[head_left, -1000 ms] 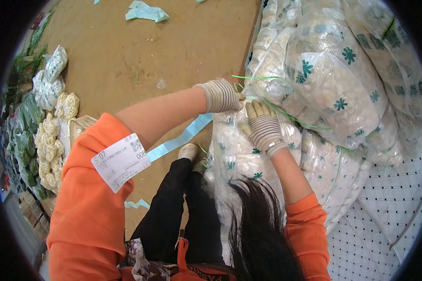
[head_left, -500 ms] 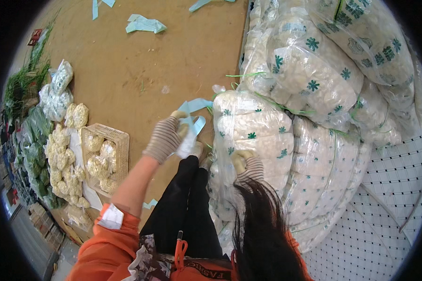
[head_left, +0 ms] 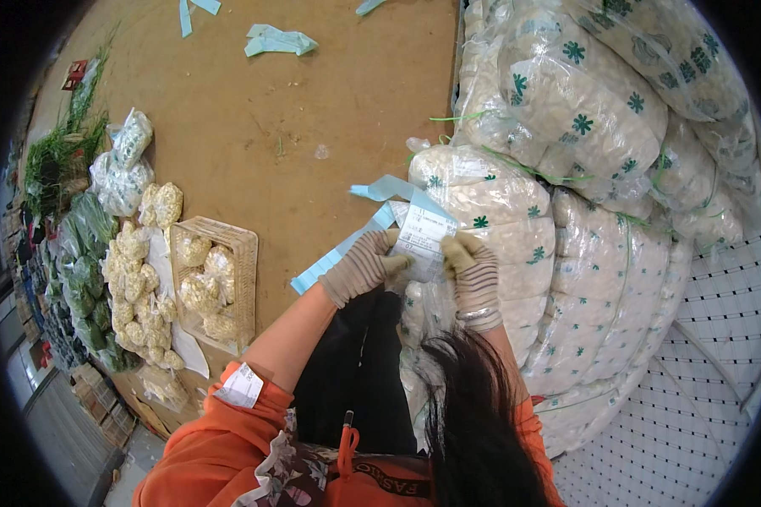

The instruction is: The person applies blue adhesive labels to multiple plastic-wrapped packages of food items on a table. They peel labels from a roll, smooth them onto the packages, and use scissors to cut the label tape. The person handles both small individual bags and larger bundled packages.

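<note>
My left hand [head_left: 366, 267], in a striped knit glove with pale fingertips, pinches a strip of white printed labels [head_left: 424, 239]. Pale blue backing tape [head_left: 347, 247] trails from the strip on both sides of the hand. At the label's right edge is my right hand [head_left: 473, 272], gloved alike, with its fingers closed on that edge. Just beyond and beside both hands stands a large clear plastic bag [head_left: 482, 190] with green leaf prints, packed with cream-coloured contents. A small white label [head_left: 467, 169] lies on its upper part.
More stuffed bags [head_left: 583, 101] are piled at the right, tied with green string. On the left are a beige plastic basket [head_left: 251, 253] of small bagged goods, loose bags [head_left: 127, 287] and green bagged vegetables [head_left: 80, 287]. Discarded blue tape [head_left: 281, 40] lies on the brown floor [head_left: 347, 101].
My left hand has moved right and turned the label strip face up. My right hand has come up from the bag's side to the label. The view has shifted slightly.
</note>
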Motion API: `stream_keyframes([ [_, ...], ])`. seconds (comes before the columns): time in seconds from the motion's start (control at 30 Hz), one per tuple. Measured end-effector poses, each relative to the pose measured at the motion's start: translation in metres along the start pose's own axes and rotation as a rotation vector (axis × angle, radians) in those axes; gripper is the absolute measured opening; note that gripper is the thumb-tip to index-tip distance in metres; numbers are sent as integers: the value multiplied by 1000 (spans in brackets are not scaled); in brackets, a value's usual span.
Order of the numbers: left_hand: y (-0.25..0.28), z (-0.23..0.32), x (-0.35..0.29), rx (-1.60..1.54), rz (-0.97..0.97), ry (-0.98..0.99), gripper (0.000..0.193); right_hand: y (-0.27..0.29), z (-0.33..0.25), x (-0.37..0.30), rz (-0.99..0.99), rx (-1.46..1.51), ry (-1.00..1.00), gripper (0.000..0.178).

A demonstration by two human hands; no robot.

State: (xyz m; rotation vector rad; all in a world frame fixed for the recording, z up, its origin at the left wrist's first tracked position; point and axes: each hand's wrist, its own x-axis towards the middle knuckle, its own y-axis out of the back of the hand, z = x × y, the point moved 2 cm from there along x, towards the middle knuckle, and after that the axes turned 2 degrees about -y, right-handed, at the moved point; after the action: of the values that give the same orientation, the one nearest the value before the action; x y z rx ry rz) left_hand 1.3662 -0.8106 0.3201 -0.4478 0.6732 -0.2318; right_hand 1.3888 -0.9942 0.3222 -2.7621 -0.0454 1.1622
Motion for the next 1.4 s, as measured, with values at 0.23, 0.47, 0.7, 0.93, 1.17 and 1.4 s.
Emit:
stream_keyframes([
  [0.23,10,-16,10,390,-41,-44,29,-21,-45,-2,-233,-1083,845,30],
  [0.47,46,5,0,1352,191,-61,38,119,5,42,139,-697,446,35],
  [0.7,-59,23,76,1739,-331,138,54,96,2,101,215,-1261,923,34],
  [0.93,-17,-8,105,1685,-418,160,37,73,-35,130,-33,-1583,1145,36],
  [1.17,9,-1,81,1402,-239,96,45,65,-11,69,-180,-1727,919,43],
  [1.4,-22,3,33,384,359,-467,42,48,29,-2,-70,-540,183,27],
])
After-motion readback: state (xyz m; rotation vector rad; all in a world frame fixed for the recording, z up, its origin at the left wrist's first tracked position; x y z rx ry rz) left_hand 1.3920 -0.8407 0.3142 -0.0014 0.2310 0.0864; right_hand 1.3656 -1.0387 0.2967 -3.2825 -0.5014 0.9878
